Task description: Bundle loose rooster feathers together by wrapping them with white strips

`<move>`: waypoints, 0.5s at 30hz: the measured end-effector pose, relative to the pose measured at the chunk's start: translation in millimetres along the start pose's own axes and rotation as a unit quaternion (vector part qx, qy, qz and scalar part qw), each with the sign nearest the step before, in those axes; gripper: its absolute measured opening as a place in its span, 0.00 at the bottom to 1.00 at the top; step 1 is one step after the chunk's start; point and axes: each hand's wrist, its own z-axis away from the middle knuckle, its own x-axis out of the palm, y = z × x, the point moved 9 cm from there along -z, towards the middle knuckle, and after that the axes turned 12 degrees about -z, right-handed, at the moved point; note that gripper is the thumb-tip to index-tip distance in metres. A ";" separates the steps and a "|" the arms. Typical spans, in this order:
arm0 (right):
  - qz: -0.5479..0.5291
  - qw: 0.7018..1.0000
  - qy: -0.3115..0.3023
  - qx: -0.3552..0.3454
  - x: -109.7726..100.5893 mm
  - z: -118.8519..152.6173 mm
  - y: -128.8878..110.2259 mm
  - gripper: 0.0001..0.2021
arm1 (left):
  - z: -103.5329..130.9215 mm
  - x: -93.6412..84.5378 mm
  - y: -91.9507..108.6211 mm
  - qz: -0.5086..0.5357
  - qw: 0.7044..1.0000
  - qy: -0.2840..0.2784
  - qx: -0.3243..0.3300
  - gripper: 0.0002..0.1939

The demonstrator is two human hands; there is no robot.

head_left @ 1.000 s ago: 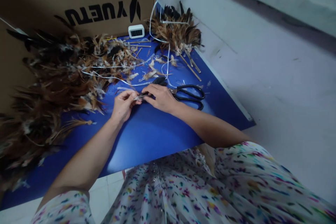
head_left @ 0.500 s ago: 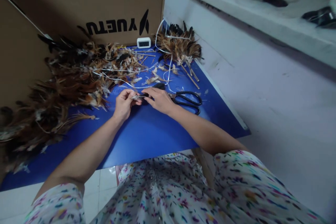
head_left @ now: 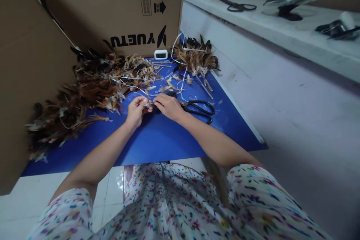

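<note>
My left hand [head_left: 136, 111] is closed, its fingertips pinching the pale, fluffy end of a dark feather [head_left: 149, 104]. Close beside it, my right hand [head_left: 170, 107] pinches the same feather farther along. A dark tip shows beyond the right knuckles; whether it belongs to this feather I cannot tell. Black-handled scissors [head_left: 200, 108] lie on the blue tabletop [head_left: 163, 140] just right of my right hand, their blades partly hidden by it. White string [head_left: 183, 79] runs in loops across the table behind both hands.
Loose brown and black feathers [head_left: 95, 86] pile along the left and back. A feather bundle with sticks [head_left: 195, 56] lies at the back right. A small white digital clock [head_left: 161, 54] stands by a cardboard box [head_left: 98, 11]. Another pair of scissors [head_left: 239, 7] rests on the ledge [head_left: 270, 26].
The view has tilted up and shifted, showing more of the ledge and box. Both hands keep their pinch on the feather with little movement.
</note>
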 end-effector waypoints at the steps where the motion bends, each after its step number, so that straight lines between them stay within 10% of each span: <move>1: -0.007 1.000 -0.003 0.004 0.4 -0.2 1.6 0.09 | 0.2 -0.4 -0.4 0.003 1.000 0.004 -0.006 0.23; 15: -0.039 0.998 0.006 0.047 -5.9 5.1 8.2 0.08 | 3.3 4.7 -4.5 -0.012 0.996 -0.053 -0.065 0.22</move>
